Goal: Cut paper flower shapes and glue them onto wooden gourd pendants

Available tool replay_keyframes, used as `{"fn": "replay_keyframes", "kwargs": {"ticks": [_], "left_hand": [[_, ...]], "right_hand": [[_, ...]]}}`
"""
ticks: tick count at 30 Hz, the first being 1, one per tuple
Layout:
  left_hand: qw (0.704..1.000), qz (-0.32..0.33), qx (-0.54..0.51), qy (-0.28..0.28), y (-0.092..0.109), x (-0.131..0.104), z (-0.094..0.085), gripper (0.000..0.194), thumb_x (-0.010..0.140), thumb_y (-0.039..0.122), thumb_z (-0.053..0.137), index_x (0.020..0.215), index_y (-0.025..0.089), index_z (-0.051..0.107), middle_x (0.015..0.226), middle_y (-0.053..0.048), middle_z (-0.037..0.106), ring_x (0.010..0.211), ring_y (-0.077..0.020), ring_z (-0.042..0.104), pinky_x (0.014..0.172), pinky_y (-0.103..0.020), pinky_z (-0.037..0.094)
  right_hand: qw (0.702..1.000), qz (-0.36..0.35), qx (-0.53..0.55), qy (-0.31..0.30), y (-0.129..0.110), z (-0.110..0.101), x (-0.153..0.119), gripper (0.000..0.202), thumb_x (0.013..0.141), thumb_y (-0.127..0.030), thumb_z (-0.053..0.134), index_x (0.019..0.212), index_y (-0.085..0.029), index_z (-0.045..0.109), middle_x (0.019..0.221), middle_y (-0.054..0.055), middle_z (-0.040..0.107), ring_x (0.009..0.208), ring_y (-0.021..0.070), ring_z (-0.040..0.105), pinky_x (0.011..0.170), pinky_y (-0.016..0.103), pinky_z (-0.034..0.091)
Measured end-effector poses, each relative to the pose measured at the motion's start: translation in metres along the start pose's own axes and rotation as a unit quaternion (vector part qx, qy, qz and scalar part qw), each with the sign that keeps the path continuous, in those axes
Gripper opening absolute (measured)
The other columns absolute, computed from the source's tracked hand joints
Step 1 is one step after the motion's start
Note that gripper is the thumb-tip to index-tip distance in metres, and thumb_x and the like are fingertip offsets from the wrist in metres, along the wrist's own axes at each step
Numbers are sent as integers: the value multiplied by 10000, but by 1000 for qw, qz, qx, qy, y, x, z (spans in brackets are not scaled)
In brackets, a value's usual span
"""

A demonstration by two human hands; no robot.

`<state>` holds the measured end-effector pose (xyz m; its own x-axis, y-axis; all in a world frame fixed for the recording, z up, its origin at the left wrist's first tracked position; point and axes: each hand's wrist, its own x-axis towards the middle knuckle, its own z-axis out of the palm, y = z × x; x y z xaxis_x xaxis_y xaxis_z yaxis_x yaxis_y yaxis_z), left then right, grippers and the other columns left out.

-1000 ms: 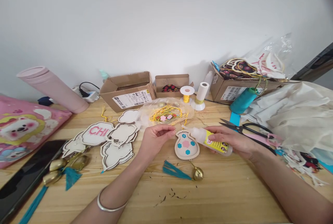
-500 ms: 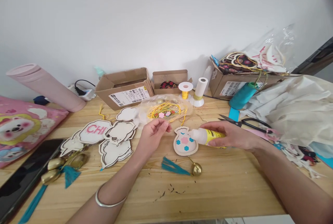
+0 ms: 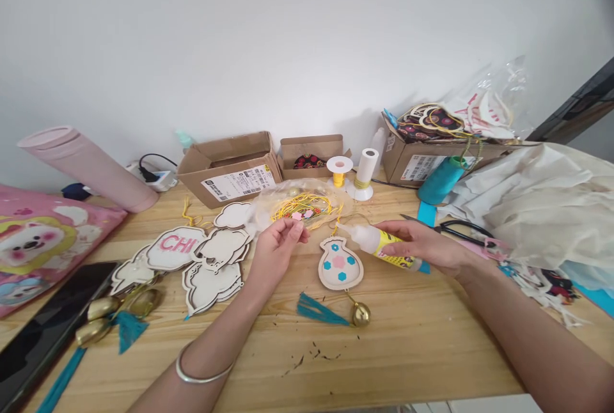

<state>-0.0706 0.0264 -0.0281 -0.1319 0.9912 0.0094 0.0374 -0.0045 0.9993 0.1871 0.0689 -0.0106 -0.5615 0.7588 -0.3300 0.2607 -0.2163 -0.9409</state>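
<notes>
My right hand (image 3: 418, 245) is clamped round the bottle (image 3: 370, 240) mid-body, just right of the pendant (image 3: 339, 264), where its likely light, soft walls should squeeze best; my left hand (image 3: 278, 248) has fingertips together.

This is a craft workspace: squeeze bottle (image 3: 380, 248), thread cone (image 3: 439, 181), scissors (image 3: 446, 227) and wooden cut-outs (image 3: 221, 248) share a table (image 3: 407, 342).
</notes>
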Motion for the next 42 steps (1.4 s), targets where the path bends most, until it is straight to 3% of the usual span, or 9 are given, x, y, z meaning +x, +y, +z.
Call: {"fn": "replay_keyframes", "kwargs": {"ticks": [6, 9, 14, 16, 20, 25, 37, 42], "left_hand": [[984, -96, -147, 31, 9, 0, 2, 181, 665, 256, 738, 760, 124, 659, 689, -17, 673, 667, -102, 613, 723, -208, 500], [947, -163, -275, 37, 11, 3, -1, 45, 738, 99, 648, 780, 105, 664, 705, -33, 678, 626, -90, 620, 702, -218, 539], [898, -218, -380, 39, 12, 6, -6, 194, 812, -3, 474, 803, 71, 652, 708, -60, 671, 597, -94, 629, 677, -243, 575], [893, -226, -388, 39, 12, 5, -7, 211, 808, -19, 453, 801, 62, 647, 691, -60, 662, 581, -94, 624, 664, -245, 579], [889, -231, -395, 29, 13, 5, -8, 201, 790, -25, 464, 798, 65, 643, 660, -48, 640, 561, -89, 611, 641, -236, 580], [894, -223, -387, 21, 12, 6, -7, 187, 771, -26, 485, 795, 71, 643, 661, -45, 631, 562, -86, 603, 646, -232, 578], [902, -217, -374, 5, 10, 6, -8, 178, 776, -11, 481, 800, 87, 628, 606, -16, 575, 542, -77, 565, 639, -234, 568], [902, -216, -375, -4, 13, 6, -7, 187, 820, 19, 442, 815, 84, 617, 531, 24, 495, 462, -55, 493, 615, -226, 558]], "right_hand": [[998, 2, 66, 13, -2, 1, -1, 484, 574, -295, 761, 1028, -168, 654, 1022, 55, 672, 946, 205, 588, 864, 338, 419], [996, 2, 86, 11, 0, 1, 0, 459, 568, -268, 770, 1002, -168, 661, 989, 44, 676, 906, 177, 590, 812, 292, 425], [988, -1, 156, 10, 0, 4, 1, 347, 598, -309, 746, 894, -147, 665, 755, 19, 671, 651, 115, 582, 597, 225, 416], [981, -15, 195, 2, 1, 8, 2, 299, 632, -350, 711, 833, -137, 653, 697, 28, 659, 607, 125, 582, 571, 237, 416], [965, -48, 256, -6, 8, 11, 7, 325, 704, -437, 642, 821, -135, 638, 783, 71, 670, 668, 155, 604, 632, 275, 443], [970, -76, 233, -3, 13, 11, 10, 365, 643, -463, 716, 773, -135, 621, 751, 53, 646, 630, 125, 563, 593, 243, 405], [970, -62, 235, 19, 13, 9, 11, 379, 596, -452, 748, 753, -130, 623, 732, 51, 645, 615, 130, 559, 581, 246, 392], [969, -49, 242, 6, 13, 8, 12, 409, 679, -496, 678, 844, -123, 641, 703, 43, 637, 574, 116, 549, 548, 235, 394]]}}
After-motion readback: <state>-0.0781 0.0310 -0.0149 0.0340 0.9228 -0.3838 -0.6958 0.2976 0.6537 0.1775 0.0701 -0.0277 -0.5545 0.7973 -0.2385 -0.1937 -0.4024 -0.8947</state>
